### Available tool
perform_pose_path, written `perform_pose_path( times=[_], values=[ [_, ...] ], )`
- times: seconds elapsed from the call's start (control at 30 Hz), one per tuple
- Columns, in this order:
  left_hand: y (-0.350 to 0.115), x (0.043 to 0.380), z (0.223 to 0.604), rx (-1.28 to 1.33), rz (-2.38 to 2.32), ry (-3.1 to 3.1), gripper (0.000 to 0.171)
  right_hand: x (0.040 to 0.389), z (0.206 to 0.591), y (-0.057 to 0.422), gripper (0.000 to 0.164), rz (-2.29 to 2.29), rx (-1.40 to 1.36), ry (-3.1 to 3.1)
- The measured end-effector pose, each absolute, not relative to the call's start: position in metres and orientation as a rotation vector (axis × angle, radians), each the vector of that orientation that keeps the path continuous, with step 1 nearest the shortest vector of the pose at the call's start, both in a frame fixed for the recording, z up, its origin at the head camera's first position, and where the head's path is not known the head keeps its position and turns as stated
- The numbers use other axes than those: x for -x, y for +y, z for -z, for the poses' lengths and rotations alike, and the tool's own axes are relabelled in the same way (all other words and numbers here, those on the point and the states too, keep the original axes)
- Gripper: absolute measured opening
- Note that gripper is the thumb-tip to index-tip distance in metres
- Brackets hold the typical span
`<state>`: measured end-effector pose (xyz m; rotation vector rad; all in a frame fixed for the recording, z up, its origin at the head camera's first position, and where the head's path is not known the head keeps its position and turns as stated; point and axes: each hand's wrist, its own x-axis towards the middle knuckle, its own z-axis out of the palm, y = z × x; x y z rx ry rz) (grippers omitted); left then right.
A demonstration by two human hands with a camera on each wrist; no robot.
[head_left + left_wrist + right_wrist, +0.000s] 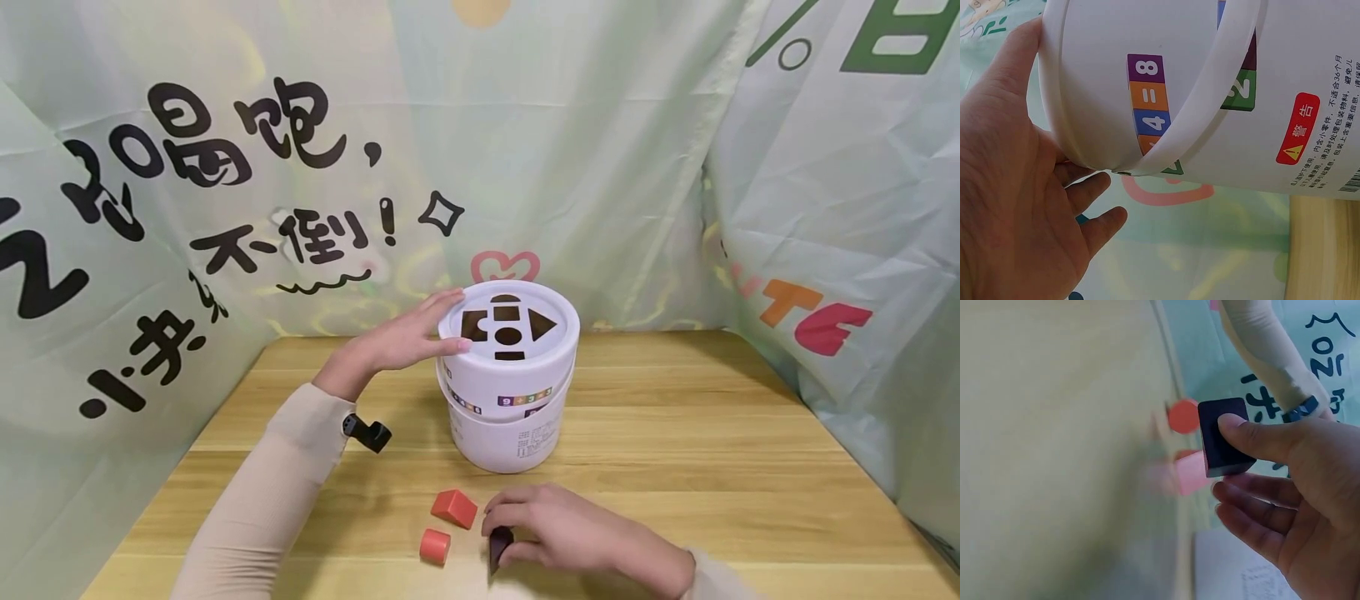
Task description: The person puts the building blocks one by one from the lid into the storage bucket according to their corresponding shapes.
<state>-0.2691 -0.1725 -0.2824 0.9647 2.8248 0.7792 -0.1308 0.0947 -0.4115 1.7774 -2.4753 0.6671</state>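
Observation:
A white bucket (504,433) stands upright on the table, its lid (480,354) cut with shaped holes. My left hand (405,337) rests against the lid's left rim, thumb lying on the near edge and fingers reaching along the far side. In the left wrist view, two fingers hang loose below the rim. Close to the table, my right hand (558,529) pinches a dark block (1225,440) between thumb and fingers. To its left lie a red triangular block (454,508) and a red cylinder (435,547). The dark block's far side is hidden by the fingers.
The wooden table (675,417) runs back to a printed cloth (600,167) hung behind it and along both sides. A black wrist mount (367,432) sticks out from the left sleeve.

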Motion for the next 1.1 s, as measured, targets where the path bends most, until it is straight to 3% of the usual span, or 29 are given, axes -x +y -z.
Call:
perform_pose_path(
  times=[0.67, 1.1],
  values=[
    [-0.173, 0.270, 0.283, -0.968, -0.770, 2.829, 0.094, 0.152, 0.321, 0.136, 0.025, -0.744, -1.667, -2.381],
    [-0.174, 0.269, 0.282, -0.982, -0.782, 2.820, 0.097, 0.174, 0.264, 0.145, 0.025, -0.799, -1.763, -2.372]
  ],
)
